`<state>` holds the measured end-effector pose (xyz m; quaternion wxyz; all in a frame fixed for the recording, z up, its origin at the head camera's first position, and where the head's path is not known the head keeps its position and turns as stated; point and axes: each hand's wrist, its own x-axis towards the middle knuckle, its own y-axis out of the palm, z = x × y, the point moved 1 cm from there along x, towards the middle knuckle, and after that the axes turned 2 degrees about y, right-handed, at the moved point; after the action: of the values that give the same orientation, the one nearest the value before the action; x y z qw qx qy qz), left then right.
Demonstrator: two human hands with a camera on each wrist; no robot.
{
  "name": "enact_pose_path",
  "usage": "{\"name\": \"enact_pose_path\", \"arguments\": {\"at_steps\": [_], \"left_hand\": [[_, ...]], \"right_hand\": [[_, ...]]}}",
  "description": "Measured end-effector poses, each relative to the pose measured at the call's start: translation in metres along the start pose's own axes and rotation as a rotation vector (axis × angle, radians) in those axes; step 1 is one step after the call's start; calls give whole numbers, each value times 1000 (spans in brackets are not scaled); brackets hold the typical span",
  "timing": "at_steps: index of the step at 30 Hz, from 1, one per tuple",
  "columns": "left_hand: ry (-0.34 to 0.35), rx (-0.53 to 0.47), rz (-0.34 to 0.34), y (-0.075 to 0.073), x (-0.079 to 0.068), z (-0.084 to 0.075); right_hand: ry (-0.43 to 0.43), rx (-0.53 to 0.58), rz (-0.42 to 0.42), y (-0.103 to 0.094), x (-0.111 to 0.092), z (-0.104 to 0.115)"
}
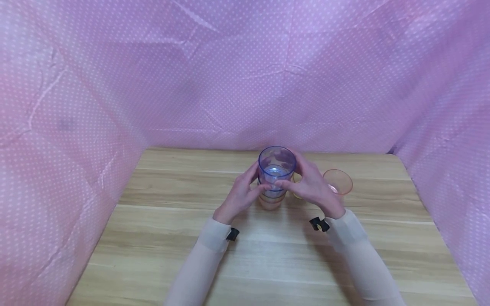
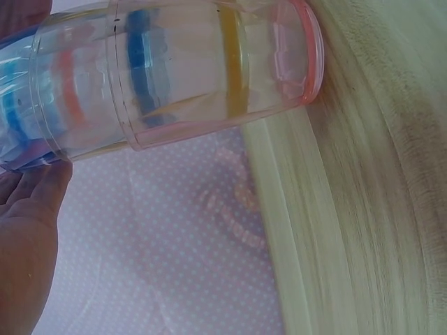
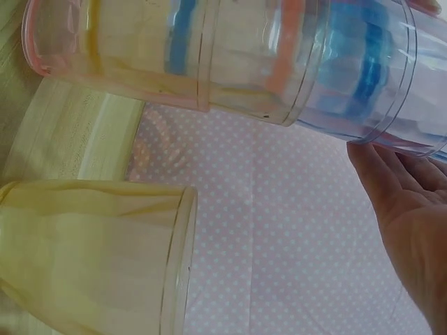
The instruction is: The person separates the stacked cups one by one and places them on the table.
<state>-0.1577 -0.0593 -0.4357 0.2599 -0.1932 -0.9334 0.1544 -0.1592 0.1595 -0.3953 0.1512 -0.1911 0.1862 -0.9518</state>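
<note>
A stack of nested clear plastic cups stands on the table, pinkish at the bottom, with yellow and blue bands showing through its walls. At its top is a blue-rimmed cup. My left hand holds this blue cup from the left, thumb across the front. From the right, my right hand holds the same cup, its thumb close to the other thumb. In the right wrist view, my fingers lie along the blue cup. Whether the blue cup is fully seated is unclear.
A yellow cup stands just right of the stack, mostly behind my right hand in the head view. Farther right is a pink-rimmed clear cup. Pink dotted cloth hangs around the wooden table.
</note>
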Motion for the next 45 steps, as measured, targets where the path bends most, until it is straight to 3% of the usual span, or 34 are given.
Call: {"name": "enact_pose_path", "arguments": {"at_steps": [16,29,45], "left_hand": [[-6,37,17,-1,-1,0],[9,8,11,-1,0,4],[-15,11,16,-3,-1,1]], "right_hand": [[51,-23,0,0,0,1],[25,81,5,0,-1,-2],[-19,99,24,2,-1,3]]}}
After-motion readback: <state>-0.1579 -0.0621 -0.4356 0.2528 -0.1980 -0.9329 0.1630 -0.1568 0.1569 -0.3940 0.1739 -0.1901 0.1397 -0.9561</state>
